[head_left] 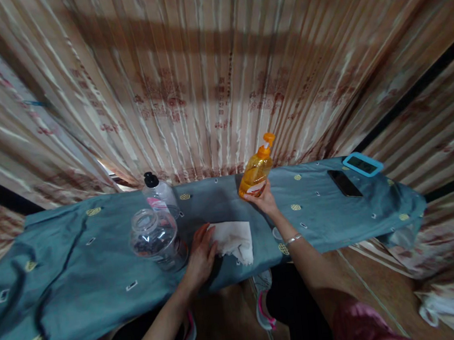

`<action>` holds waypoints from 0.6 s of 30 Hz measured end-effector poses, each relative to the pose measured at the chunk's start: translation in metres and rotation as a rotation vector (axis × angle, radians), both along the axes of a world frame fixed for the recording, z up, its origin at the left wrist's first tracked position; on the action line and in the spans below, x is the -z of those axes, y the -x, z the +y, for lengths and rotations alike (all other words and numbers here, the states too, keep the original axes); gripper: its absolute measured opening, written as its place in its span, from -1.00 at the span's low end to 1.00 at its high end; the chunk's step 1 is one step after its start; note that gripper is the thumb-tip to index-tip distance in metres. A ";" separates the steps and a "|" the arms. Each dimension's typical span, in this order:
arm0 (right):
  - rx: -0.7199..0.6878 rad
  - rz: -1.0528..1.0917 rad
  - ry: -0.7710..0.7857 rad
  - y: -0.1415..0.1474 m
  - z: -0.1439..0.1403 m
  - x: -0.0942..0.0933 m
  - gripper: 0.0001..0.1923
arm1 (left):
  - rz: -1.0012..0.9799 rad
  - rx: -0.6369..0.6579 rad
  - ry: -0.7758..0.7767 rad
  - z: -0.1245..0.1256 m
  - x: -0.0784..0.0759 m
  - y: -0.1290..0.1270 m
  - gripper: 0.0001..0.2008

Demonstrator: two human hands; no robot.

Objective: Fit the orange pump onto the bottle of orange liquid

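An amber pump bottle [256, 168] with an orange pump head leans to the right, its lower part gripped by my right hand [264, 198]. Yellowish liquid fills part of it. At the left edge of a white cloth [234, 237], which lies spread and rumpled at its lower side, is my left hand [199, 258], with its fingers closed over that edge. Left of this hand stands a clear, wide-bodied plastic container [155, 239] with a round open top. Behind the container is a bottle with a black cap [159, 193], partly hidden by it.
A teal patterned cloth [109, 247] covers the narrow table. On its right side lie a dark phone [344, 183] and a blue-framed device [363, 164]. A pleated curtain [202, 86] rises behind the table. A dark cable [42, 308] crosses the left end.
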State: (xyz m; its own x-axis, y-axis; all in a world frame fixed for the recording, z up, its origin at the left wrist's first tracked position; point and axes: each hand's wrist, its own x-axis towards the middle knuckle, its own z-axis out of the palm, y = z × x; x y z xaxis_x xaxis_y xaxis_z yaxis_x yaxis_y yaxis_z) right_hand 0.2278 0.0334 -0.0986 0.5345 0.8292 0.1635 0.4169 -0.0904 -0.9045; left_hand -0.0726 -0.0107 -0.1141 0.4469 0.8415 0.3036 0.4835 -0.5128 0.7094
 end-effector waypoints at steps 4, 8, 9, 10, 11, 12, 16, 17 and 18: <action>-0.024 -0.126 0.062 0.011 -0.030 0.009 -0.40 | -0.022 -0.101 0.016 0.025 0.013 -0.010 -0.60; -0.117 -0.204 0.097 0.030 -0.063 0.015 -0.44 | -0.023 -0.147 0.096 0.046 0.012 -0.022 -0.58; -0.179 -0.209 0.102 0.035 -0.068 0.015 -0.48 | -0.043 -0.151 0.113 0.048 0.011 -0.025 -0.58; -0.247 -0.206 0.104 0.040 -0.072 0.015 -0.53 | -0.063 -0.153 0.129 0.048 0.008 -0.027 -0.59; -0.314 -0.196 0.100 0.045 -0.075 0.014 -0.59 | -0.085 -0.154 0.144 0.047 0.006 -0.029 -0.61; -0.374 -0.177 0.092 0.048 -0.076 0.013 -0.64 | -0.107 -0.153 0.155 0.044 0.002 -0.030 -0.63; -0.504 -0.019 0.065 0.051 -0.075 0.005 -0.77 | -0.213 -0.143 0.142 0.019 -0.020 -0.026 -0.63; -0.509 0.032 0.067 0.050 -0.074 0.003 -0.76 | -0.222 -0.151 0.129 0.012 -0.027 -0.023 -0.62; -0.510 0.080 0.071 0.049 -0.074 0.001 -0.74 | -0.233 -0.163 0.121 0.005 -0.033 -0.020 -0.60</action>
